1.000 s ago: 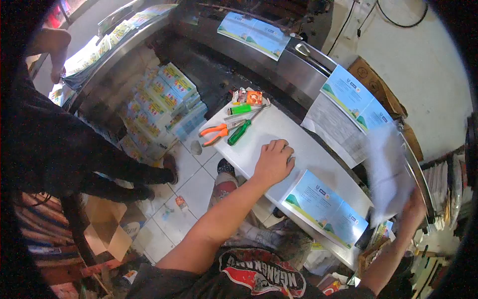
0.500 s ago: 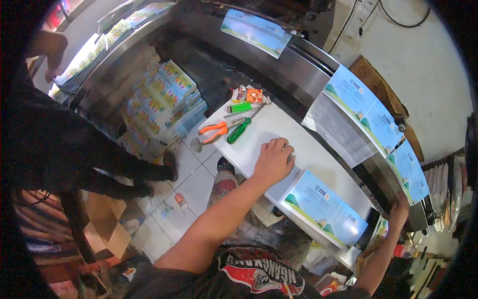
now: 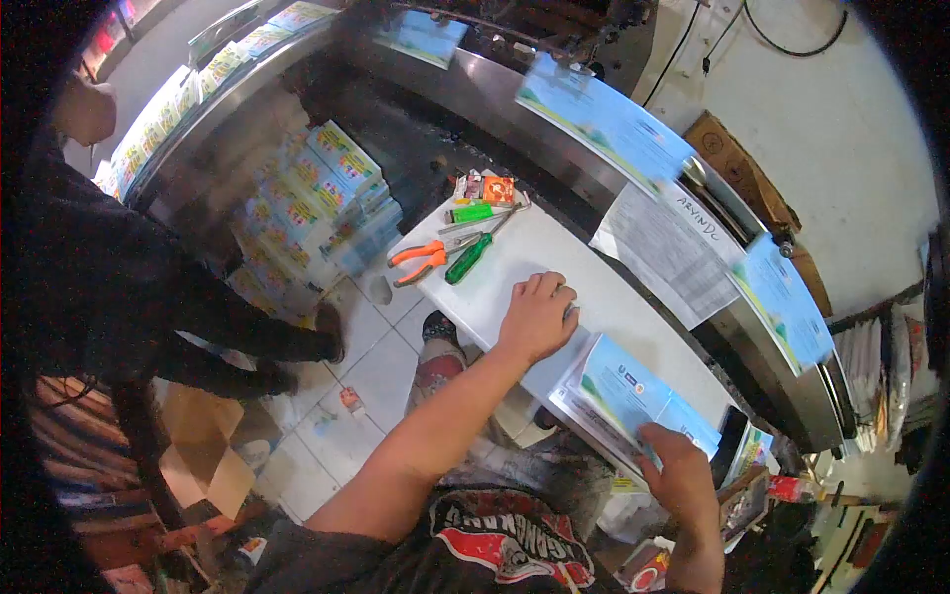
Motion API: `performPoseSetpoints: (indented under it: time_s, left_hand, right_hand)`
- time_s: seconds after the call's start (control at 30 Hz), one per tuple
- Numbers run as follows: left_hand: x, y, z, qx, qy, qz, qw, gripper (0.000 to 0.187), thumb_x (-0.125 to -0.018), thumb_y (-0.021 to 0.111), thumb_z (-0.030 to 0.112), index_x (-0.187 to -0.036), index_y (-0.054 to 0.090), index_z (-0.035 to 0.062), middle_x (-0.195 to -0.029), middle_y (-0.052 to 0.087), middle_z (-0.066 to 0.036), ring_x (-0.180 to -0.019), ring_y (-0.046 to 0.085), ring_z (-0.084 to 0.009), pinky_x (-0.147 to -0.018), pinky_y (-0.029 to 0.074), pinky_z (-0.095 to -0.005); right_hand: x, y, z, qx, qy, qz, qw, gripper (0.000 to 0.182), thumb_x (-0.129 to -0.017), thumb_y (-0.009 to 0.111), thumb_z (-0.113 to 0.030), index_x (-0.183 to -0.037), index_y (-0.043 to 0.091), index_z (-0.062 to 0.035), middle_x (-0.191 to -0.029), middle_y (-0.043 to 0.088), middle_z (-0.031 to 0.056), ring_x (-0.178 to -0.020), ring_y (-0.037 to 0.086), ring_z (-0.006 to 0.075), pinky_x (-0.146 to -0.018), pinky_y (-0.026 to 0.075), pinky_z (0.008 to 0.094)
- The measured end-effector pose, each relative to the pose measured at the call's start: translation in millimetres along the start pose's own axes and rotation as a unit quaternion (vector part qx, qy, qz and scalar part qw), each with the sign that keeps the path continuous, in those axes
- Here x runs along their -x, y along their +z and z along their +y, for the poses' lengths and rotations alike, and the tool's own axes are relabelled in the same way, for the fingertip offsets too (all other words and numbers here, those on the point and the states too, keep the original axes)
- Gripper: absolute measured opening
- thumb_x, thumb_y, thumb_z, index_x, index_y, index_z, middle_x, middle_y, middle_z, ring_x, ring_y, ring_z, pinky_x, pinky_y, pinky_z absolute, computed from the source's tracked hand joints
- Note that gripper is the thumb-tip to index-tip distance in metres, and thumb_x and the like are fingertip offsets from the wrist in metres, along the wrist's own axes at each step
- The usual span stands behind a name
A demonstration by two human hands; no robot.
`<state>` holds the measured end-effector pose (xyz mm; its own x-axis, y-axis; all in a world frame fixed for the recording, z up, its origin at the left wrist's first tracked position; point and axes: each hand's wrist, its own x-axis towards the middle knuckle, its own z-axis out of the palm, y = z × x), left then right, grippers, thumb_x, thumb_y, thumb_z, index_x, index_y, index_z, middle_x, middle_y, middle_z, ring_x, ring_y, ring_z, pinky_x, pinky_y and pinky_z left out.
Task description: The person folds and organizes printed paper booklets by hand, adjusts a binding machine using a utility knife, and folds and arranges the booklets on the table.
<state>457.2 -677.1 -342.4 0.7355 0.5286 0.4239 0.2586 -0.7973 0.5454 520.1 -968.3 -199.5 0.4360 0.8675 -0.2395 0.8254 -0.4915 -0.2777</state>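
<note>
**A:** A person leans over a white worktop (image 3: 554, 259) beside a steel conveyor (image 3: 594, 158) in a print shop — where do the hands stand?

**B:** The left hand (image 3: 537, 317) lies palm down on the bare worktop, fingers together and slightly curled, gripping nothing. The right hand (image 3: 679, 473) presses on the near corner of a stack of blue-and-green printed sheets (image 3: 623, 391); its fingers lie flat on the top sheet, though whether the thumb hooks under the edge cannot be told.

**A:** And how does the stack lie from each hand?

**B:** It sits at the worktop's near right end, its long axis running from the left hand's wrist side down and right toward the right hand. The right hand is already on it; the left hand is just beside its upper end, touching the worktop and not clearly the paper.

**A:** What else is in the frame?

**B:** Orange-handled pliers (image 3: 421, 259), a green screwdriver (image 3: 469, 257) and a green lighter (image 3: 473, 212) lie at the worktop's far end, well apart from both hands. More printed sheets (image 3: 606, 121) ride the conveyor, and a grey sheet (image 3: 668, 252) hangs over its edge. To the left a co-worker's dark sleeve (image 3: 148, 287) reaches down — beside bundled leaflets (image 3: 322, 203) stacked on the floor.
</note>
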Motion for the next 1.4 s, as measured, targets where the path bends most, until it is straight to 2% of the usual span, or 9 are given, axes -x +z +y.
performPoseSetpoints:
  time_s: [0.2,0.37,0.77,0.87,1.0,1.1,1.17,1.3,1.4]
  left_hand:
    - [0.4,-2.5,-0.6,0.011,-0.009,-0.018,1.0,0.024,-0.084,0.064,0.025,-0.103,0.067,0.0095,-0.116,0.056,-0.009,-0.113,0.051,-0.0292,-0.093,0.04,-0.0467]
    - [0.0,-4.5,1.1,0.013,-0.018,-0.029,0.999,0.023,-0.084,0.064,0.024,-0.101,0.067,0.0093,-0.115,0.056,-0.009,-0.112,0.052,-0.0294,-0.093,0.04,-0.047]
    - [0.2,-1.9,0.4,0.009,-0.02,-0.023,1.0,0.021,-0.084,0.065,0.023,-0.1,0.067,0.0103,-0.115,0.056,-0.009,-0.111,0.052,-0.029,-0.093,0.04,-0.0466]
    - [-1.0,-2.5,2.4,0.009,-0.015,-0.023,1.0,0.021,-0.084,0.065,0.023,-0.1,0.068,0.0104,-0.115,0.056,-0.008,-0.112,0.052,-0.0288,-0.092,0.04,-0.0465]
    - [-0.8,-2.0,2.3,0.013,-0.02,-0.024,0.999,0.021,-0.084,0.065,0.024,-0.1,0.068,0.0108,-0.114,0.056,-0.008,-0.113,0.051,-0.0284,-0.093,0.04,-0.0465]
    - [-0.6,-1.3,2.7,0.012,-0.02,-0.022,0.999,0.022,-0.084,0.065,0.024,-0.101,0.068,0.0108,-0.114,0.056,-0.008,-0.113,0.051,-0.0286,-0.093,0.04,-0.0466]
    - [-0.2,-1.6,2.5,0.012,-0.018,-0.023,0.999,0.022,-0.084,0.065,0.024,-0.101,0.068,0.0107,-0.114,0.056,-0.009,-0.113,0.051,-0.0287,-0.094,0.04,-0.0466]
    - [-0.3,-0.3,1.1,0.011,-0.015,-0.021,1.0,0.022,-0.084,0.065,0.024,-0.102,0.068,0.0103,-0.115,0.056,-0.009,-0.113,0.051,-0.0289,-0.095,0.039,-0.0464]
    - [-1.0,-2.1,2.4,0.015,-0.026,-0.034,0.999,0.023,-0.084,0.065,0.023,-0.102,0.068,0.0098,-0.115,0.056,-0.009,-0.113,0.051,-0.029,-0.095,0.039,-0.0466]
  right_hand:
    - [-6.1,-62.8,71.5,0.041,0.074,0.213,0.973,0.023,-0.087,0.056,-0.005,-0.108,0.066,-0.0026,-0.091,0.068,0.0229,-0.083,0.07,0.0334,-0.072,0.053,0.0428]
    - [-14.7,-157.8,178.6,0.302,0.069,0.55,0.776,0.045,-0.094,0.045,-0.001,-0.136,0.055,-0.0087,-0.132,0.061,0.0124,-0.114,0.063,0.0297,-0.098,0.048,0.0366]
    - [-19.9,-24.8,306.7,0.226,0.183,0.366,0.884,0.051,-0.084,0.049,0.006,-0.133,0.055,-0.0073,-0.133,0.058,0.0172,-0.12,0.057,0.035,-0.1,0.047,0.0415]
    - [-7.1,-10.1,254.8,0.27,0.155,0.345,0.885,0.041,-0.085,0.062,-0.005,-0.126,0.059,-0.0058,-0.124,0.062,0.0179,-0.113,0.059,0.0375,-0.094,0.049,0.0444]
    - [-8.3,-5.2,92.0,-0.012,0.15,0.18,0.972,0.061,-0.076,0.077,-0.016,-0.131,0.054,-0.0067,-0.131,0.058,0.0162,-0.121,0.055,0.038,-0.105,0.043,0.0431]
    - [-3.3,18.4,14.1,0.09,0.008,0.083,0.992,0.095,-0.064,0.087,-0.043,-0.139,0.045,-0.0037,-0.149,0.035,0.0244,-0.135,0.038,0.0419,-0.111,0.034,0.0487]
    - [-0.3,37.4,9.2,0.126,-0.009,0.072,0.989,0.098,-0.056,0.09,-0.036,-0.137,0.046,-0.0032,-0.149,0.038,0.0193,-0.132,0.042,0.0401,-0.108,0.037,0.047]
    - [0.8,19.7,9.0,0.05,-0.021,0.01,0.998,0.065,-0.074,0.079,-0.02,-0.132,0.053,-0.0079,-0.142,0.049,0.0172,-0.125,0.05,0.0373,-0.103,0.043,0.0453]
    - [2.0,-9.4,19.0,-0.056,0.031,0.028,0.998,0.031,-0.081,0.063,-0.004,-0.112,0.066,-0.0041,-0.104,0.069,0.02,-0.094,0.067,0.0376,-0.086,0.052,0.0412]
